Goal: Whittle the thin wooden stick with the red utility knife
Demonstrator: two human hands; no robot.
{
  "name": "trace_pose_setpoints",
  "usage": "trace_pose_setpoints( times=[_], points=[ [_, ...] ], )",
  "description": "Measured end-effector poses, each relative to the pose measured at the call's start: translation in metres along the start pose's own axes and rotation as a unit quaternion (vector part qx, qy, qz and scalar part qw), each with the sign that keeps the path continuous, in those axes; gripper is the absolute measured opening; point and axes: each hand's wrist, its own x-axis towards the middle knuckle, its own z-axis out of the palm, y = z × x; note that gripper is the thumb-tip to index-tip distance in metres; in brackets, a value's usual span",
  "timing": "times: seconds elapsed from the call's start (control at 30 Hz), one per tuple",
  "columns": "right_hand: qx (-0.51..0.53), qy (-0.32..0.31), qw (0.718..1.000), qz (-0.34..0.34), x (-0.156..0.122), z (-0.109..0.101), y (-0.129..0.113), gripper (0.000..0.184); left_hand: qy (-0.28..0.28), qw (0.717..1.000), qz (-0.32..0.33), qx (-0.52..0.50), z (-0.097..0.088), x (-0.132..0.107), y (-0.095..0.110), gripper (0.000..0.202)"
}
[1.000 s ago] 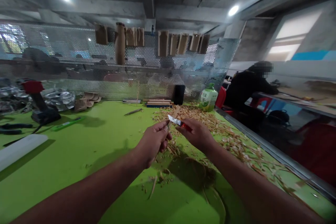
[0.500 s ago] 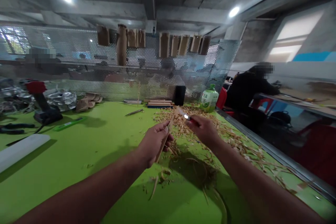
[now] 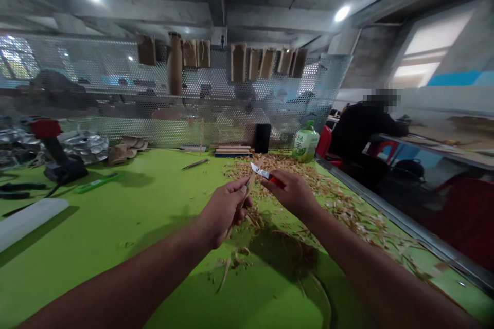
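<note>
My left hand (image 3: 227,209) is closed around a thin wooden strip (image 3: 251,181), which slants up and away from me above the green table (image 3: 162,236). In my right hand (image 3: 295,193) is a carving knife (image 3: 267,174) with a red handle and a short bright blade. The blade lies across the upper part of the strip; whether it touches the wood I cannot tell. Pale wood shavings (image 3: 309,177) are heaped beyond and to the right of both hands, and a few curls (image 3: 226,272) lie closer to me.
A drill (image 3: 52,149), a green cutter (image 3: 96,183) and a white block (image 3: 33,221) lie to the left. Wood sticks (image 3: 233,150), a dark phone-like slab (image 3: 263,138) and a green bottle (image 3: 306,142) stand at the back. A person (image 3: 358,126) sits beyond the right edge.
My right hand has moved a little left and toward me, bringing the knife blade from beyond the strip's tip to across it. My left hand keeps its hold. The view has shifted slightly.
</note>
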Motion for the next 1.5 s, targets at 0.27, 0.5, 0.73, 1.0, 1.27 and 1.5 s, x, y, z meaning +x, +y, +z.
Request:
trace_pose_setpoints(
  times=[0.27,0.5,0.73,1.0,1.27,1.5],
  points=[
    [0.007,0.016,1.0,0.018,0.005,-0.002,0.005,0.029,0.006,1.0,-0.005,0.006,0.003,0.0,0.004,0.049],
    [0.019,0.1,0.982,0.162,0.016,-0.015,0.043,0.039,-0.019,1.0,0.002,0.001,0.003,-0.005,0.003,0.046],
    [0.038,0.076,0.995,0.059,0.009,-0.013,0.033,0.038,0.013,1.0,0.018,0.017,0.003,-0.002,0.002,0.047],
    [0.017,-0.062,0.997,-0.05,-0.005,0.006,-0.006,0.03,0.046,0.995,0.031,0.083,0.005,-0.001,0.005,0.031],
    [0.02,0.04,0.997,0.056,0.007,-0.004,0.02,0.038,0.026,0.996,0.024,0.077,0.003,-0.004,-0.003,0.045],
    [0.022,0.131,0.982,0.132,0.013,-0.021,0.045,0.042,0.016,0.999,0.009,0.044,0.004,-0.002,-0.005,0.047]
  ],
)
